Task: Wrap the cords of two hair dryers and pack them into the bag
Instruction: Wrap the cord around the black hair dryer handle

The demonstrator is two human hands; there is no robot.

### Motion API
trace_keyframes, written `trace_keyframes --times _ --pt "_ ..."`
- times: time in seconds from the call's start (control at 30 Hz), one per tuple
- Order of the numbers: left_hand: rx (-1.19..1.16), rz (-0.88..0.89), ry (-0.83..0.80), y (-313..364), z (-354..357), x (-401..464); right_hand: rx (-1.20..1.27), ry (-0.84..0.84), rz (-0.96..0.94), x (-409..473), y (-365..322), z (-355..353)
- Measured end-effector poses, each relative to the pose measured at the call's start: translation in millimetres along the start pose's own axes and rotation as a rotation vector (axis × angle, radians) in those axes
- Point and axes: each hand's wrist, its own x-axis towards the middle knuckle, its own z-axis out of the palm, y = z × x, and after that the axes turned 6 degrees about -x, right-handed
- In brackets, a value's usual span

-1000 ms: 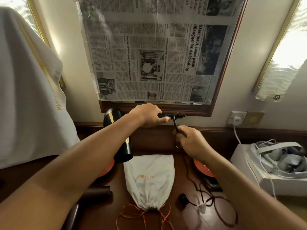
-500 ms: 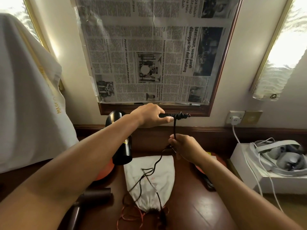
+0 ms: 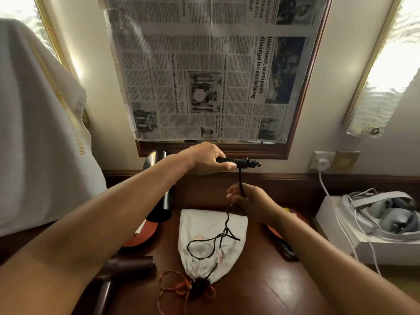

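Newspaper (image 3: 211, 69) covers the framed mirror on the wall at 12 o'clock. White cloth (image 3: 38, 123) hangs at 9 o'clock. Dark wood bench (image 3: 272, 287) runs across the bottom w/ a white box (image 3: 336, 235) at 3 o'clock holding a grey headset (image 3: 386, 214). White bag (image 3: 211, 242) lies flat at bench centre, orange drawstring (image 3: 177, 287) trailing toward 6. Black dryer (image 3: 162, 196) is held up off the bench at 11 o'clock of the bag, barrel down; left hand (image 3: 204, 159) fingers clamped on its handle, several cord turns wound at the handle's end. Second dryer (image 3: 122, 271), brown, lies at 8 o'clock. Right hand (image 3: 252, 198) fingers pinch the black cord (image 3: 240, 180) just below the handle; the slack loops over the bag.
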Motion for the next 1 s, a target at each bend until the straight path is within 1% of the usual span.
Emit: trace_keyframes --times 0.07,0.17,0.2,0.23,0.33,0.43,0.53,0.6,0.7,0.87,1.0 --pt "-0.009 0.016 0.002 -0.1 2.8 -0.3 0.026 -0.008 0.018 3.0 -2.0 -1.6" --pt "-0.058 0.042 0.027 2.5 5.4 -0.9 0.224 -0.002 0.052 5.2 -12.7 -7.6" --pt "-0.066 0.055 0.023 4.6 5.6 -0.4 0.258 -0.007 0.054 6.1 -15.5 -11.9" --pt "-0.068 0.061 0.009 5.8 5.7 0.1 0.239 0.000 0.061 8.7 -16.1 -18.2" --pt "-0.046 0.068 -0.057 10.7 6.2 2.0 0.059 0.049 0.078 15.8 -13.0 -43.2" --pt "0.019 0.076 -0.101 14.6 8.8 1.6 -0.168 0.022 0.053 24.1 -17.6 -60.8" --pt "0.096 0.082 -0.132 16.9 13.9 0.7 -0.238 0.059 0.102 37.0 -26.2 -72.8" --pt "0.193 0.070 -0.143 16.6 16.0 1.3 -0.327 0.101 0.078 40.7 -34.2 -83.3" --pt "0.284 0.028 -0.097 13.1 18.4 4.2 -0.428 0.107 0.030 38.5 -49.2 -95.6" --pt "0.318 -0.051 -0.017 9.7 19.1 9.2 -0.633 0.102 -0.009 31.6 -69.5 -96.4" --pt "0.370 -0.083 0.029 8.2 17.7 15.6 -0.694 0.119 -0.016 26.4 -78.2 -90.1"
